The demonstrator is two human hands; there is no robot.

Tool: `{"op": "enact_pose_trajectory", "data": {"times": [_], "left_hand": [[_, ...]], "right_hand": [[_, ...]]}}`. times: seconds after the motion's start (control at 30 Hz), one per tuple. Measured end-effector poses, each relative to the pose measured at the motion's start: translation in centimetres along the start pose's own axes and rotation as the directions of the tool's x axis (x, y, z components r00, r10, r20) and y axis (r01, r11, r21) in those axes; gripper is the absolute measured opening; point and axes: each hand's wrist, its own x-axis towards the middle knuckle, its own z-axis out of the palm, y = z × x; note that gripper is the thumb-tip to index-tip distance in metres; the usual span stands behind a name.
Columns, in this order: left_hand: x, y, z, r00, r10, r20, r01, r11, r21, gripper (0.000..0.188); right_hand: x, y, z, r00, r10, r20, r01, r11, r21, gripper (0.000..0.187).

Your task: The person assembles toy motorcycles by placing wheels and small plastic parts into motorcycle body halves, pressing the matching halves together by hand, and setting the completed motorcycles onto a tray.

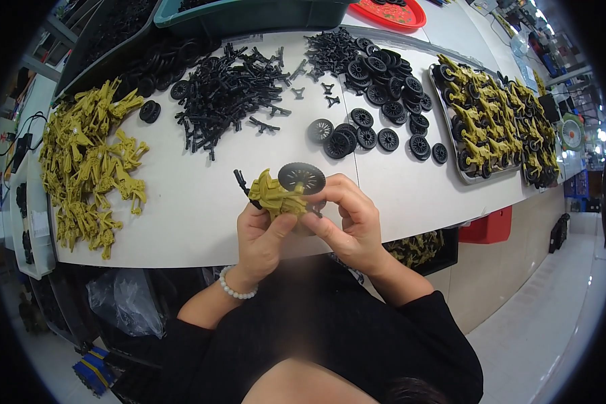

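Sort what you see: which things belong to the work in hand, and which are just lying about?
Likely in the work:
- held yellow piece
- its wheel
- yellow pile
- black parts
- loose wheels
- filled tray

Seemingly lying about:
- fan
- plastic bag
- red box

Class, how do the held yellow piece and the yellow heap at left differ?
The held piece has a black wheel against it; the heap shows none. The held piece is raised between left hand and right hand; the heap rests on the table. Both are mustard yellow.
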Motion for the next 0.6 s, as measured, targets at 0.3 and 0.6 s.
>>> {"op": "enact_pose_trajectory", "data": {"times": [0.3,0.6], "left_hand": [[-0.9,-0.2,0.3,0.995,0.082,-0.054,-0.072,0.982,0.174,0.027],[0.2,2.2,1.2,0.961,-0.252,-0.11,0.243,0.966,-0.093,0.018]], "right_hand": [[-0.4,1.0,1.7,0.99,-0.045,-0.135,0.045,0.999,-0.009,0.016],[0.3,0.8,-0.3,0.999,0.001,-0.036,-0.003,0.998,-0.059,0.022]]}}
